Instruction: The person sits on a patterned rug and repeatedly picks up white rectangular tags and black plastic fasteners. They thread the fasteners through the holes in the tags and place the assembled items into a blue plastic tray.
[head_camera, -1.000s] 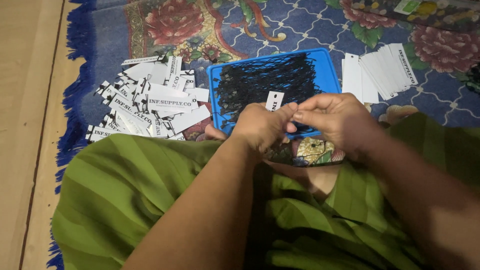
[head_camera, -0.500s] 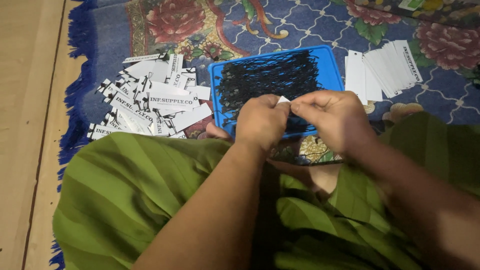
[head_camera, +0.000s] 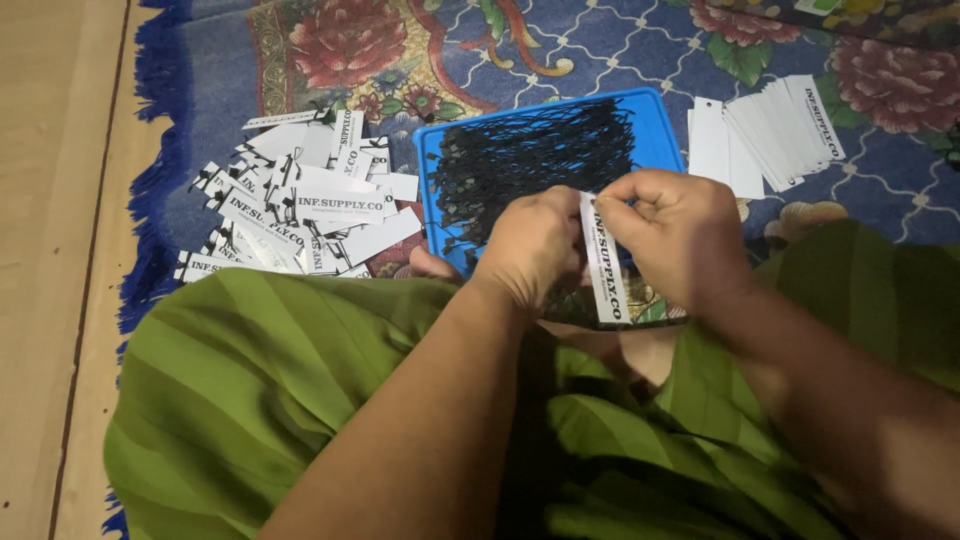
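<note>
Right now both hands meet over the person's lap and hold one long white paper tag (head_camera: 604, 262): the right hand (head_camera: 672, 232) pinches its top end with its grip shut tight, and the left hand (head_camera: 532, 243) is curled shut against its edge, maybe on a thin black string, though I cannot tell. It looks like the string is going onto the tag. Next to do, I think, is a small, careful pull, with the blue tray (head_camera: 655, 128) of black strings (head_camera: 535, 155) just behind, finished tags (head_camera: 300, 210) piled left, and plain tags (head_camera: 765, 125) stacked right on the flowery rug (head_camera: 420, 50).
</note>
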